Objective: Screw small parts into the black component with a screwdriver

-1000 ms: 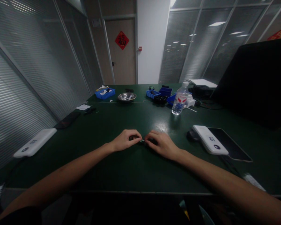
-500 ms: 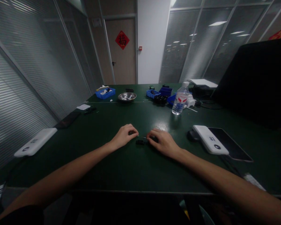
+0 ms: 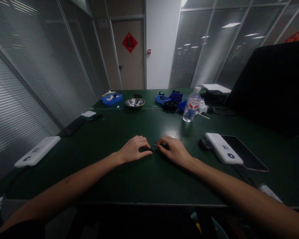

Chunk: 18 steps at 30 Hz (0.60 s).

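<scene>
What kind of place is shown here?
Probably an office meeting room used as a workspace: glass partition walls with blinds, a green table, and blue parts bins at its far end.

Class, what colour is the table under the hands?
The table is dark green; clearest in head view.

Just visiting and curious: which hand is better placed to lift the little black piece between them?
Probably left: the left hand's fingertips touch the small black piece, while the right hand pinches a thin pin, apart from it.
</scene>
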{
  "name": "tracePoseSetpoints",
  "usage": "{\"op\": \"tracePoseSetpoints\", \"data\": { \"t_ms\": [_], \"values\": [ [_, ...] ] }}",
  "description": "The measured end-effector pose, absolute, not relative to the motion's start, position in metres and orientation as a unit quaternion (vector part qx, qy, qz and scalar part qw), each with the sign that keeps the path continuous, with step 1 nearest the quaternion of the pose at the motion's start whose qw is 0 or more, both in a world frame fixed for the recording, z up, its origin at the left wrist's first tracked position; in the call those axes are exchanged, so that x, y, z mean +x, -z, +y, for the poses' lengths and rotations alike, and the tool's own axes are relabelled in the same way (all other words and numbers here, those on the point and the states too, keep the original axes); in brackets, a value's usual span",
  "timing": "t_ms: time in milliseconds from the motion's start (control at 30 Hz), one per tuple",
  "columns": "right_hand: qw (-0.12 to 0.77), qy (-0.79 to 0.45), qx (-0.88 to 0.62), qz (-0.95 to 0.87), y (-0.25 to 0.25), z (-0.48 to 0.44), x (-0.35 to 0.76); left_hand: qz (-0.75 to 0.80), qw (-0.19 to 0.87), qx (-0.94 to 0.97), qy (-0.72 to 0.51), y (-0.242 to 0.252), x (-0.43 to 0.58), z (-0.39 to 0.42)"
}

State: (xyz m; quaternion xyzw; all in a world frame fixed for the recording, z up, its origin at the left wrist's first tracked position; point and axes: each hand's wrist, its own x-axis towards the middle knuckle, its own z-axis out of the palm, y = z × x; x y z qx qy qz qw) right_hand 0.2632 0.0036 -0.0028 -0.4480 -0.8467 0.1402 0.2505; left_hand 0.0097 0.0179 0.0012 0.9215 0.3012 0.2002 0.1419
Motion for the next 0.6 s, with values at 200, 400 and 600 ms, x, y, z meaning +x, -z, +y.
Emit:
{"op": "tracePoseSetpoints", "data": {
  "t_ms": [200,400,600],
  "values": [
    [0.248,-0.14,-0.445,-0.849,0.0,0.002,0.263,0.363,0.172,0.887,-0.228,0.001,0.007,0.026],
    [0.243,-0.143,-0.448,-0.849,-0.001,0.001,0.263,0.373,0.175,0.879,-0.239,0.003,0.005,0.029],
    [0.242,-0.147,-0.442,-0.851,-0.001,0.001,0.263,0.377,0.17,0.883,-0.223,0.006,-0.001,0.034]
  ]
}}
